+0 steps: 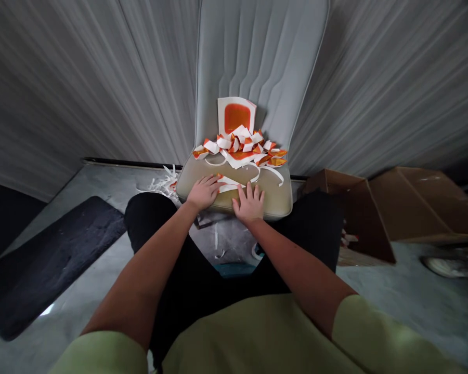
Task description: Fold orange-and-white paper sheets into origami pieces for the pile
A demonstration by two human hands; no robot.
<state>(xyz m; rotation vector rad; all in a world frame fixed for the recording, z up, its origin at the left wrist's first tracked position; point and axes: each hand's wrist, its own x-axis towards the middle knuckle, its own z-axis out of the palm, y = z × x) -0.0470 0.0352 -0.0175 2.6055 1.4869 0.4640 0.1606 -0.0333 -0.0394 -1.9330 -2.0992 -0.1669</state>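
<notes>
My left hand (203,192) and my right hand (249,203) both rest flat, fingers stretched out, on a small folded white-and-orange paper (229,183) at the front of a beige chair seat (276,202). Behind the hands lies a pile of folded orange-and-white paper pieces (242,148) with curled white paper strips (275,174). A larger white sheet with an orange square (236,114) leans upright against the grey chair back (257,57).
Shredded white paper scraps (164,183) lie on the floor left of the chair. An open cardboard box (359,208) sits at the right. A dark mat (50,259) covers the floor at the left. Grey curtains (81,78) hang behind.
</notes>
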